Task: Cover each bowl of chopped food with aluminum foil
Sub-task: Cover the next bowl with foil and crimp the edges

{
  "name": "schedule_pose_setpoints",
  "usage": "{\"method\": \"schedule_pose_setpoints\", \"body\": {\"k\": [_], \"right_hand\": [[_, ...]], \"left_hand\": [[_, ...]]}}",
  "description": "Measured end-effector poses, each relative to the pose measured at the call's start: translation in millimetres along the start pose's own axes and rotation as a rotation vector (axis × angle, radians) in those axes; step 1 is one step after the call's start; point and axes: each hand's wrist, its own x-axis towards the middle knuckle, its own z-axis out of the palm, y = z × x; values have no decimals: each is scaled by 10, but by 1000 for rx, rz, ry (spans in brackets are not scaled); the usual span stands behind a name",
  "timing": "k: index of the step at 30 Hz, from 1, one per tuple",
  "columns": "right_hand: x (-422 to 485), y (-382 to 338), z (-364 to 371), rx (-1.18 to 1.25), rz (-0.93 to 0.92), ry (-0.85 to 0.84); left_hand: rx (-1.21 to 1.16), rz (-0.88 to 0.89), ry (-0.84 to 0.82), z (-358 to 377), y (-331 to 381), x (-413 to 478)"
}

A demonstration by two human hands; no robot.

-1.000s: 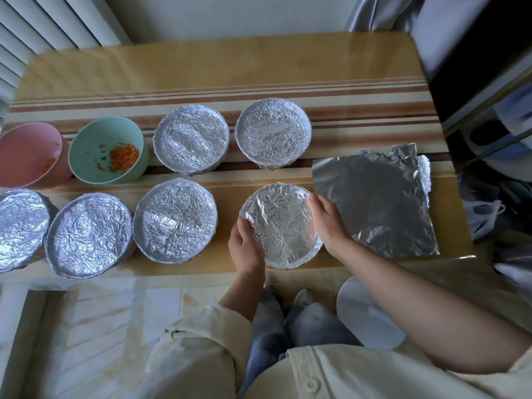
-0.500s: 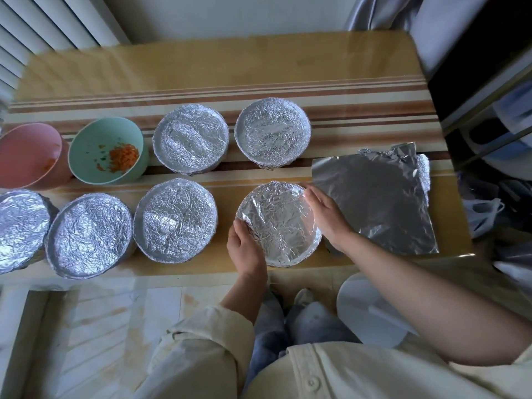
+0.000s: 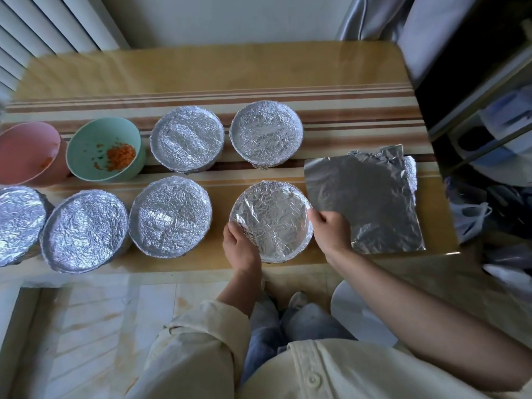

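Slipping lower along the rim than a second ago with the right hand (image 3: pixel 331 228), edging higher with the left hand (image 3: pixel 240 249); curling both round the front bowl (image 3: pixel 288 253) near the table (image 3: pixel 201 70) edge, pressing its foil (image 3: pixel 273 217) down. Probably finishing this cover. Next, carrying the spare foil sheet (image 3: pixel 374 197), lying just right, over five wrapped bowls (image 3: pixel 169 217) to the green bowl (image 3: pixel 86 145) holding orange bits (image 3: pixel 121 154), and the pink bowl (image 3: pixel 26 151), sitting uncovered far left.
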Motion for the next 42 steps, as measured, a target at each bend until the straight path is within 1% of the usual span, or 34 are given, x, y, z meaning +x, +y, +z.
{"method": "schedule_pose_setpoints", "body": {"k": [3,4,5,8,11,13,14,15,17,19,21,23,25,26,28,31,34,36,38,41,42], "right_hand": [[103,70,-50,319,287,-171],[134,78,-82,358,348,-241],[167,77,-93,362,360,-277],[165,33,-23,361,305,-259],[130,30,65,238,175,-237],[133,-7,24,238,147,-261],[130,-33,-25,222,114,-246],[139,-26,-80,177,54,-196],[158,66,-200,-23,-138,-82],[165,230,-297,-245,-320,-54],[152,413,-363,-469,-396,-101],[105,515,-400,-654,-399,-176],[59,564,-391,-771,-439,-220],[42,571,-382,-784,-459,-231],[28,566,-378,-743,-455,-237],[43,567,-425,-680,-411,-228],[56,561,-470,-583,-336,-186],[58,512,-489,-394,-254,-118],[75,440,-510,-169,-177,-33],[113,337,-550,5,-187,94],[106,300,-565,33,-207,115]], "left_hand": [[-16,-16,-38,-19,-6,32],[-14,-18,-48,-26,-4,36],[-19,-17,-54,-31,-9,45],[-38,-28,-53,-16,-17,36],[-63,-44,-39,4,-2,36],[-82,-59,-31,-4,12,49],[-93,-62,-23,-8,19,56],[-104,-55,-8,-9,13,66],[-100,-28,48,3,18,61],[-111,-11,105,10,46,39],[-139,-17,134,1,63,25],[-141,-27,137,-4,83,9],[-127,-47,121,-17,82,-6],[-114,-58,112,-28,79,-11],[-83,-67,82,-63,74,-18],[-31,-23,40,-143,44,-29],[64,16,10,-200,66,-112],[118,63,-7,-222,66,-177],[226,131,28,-232,46,-238],[348,210,92,-242,45,-377],[381,275,109,-242,49,-422]]}}
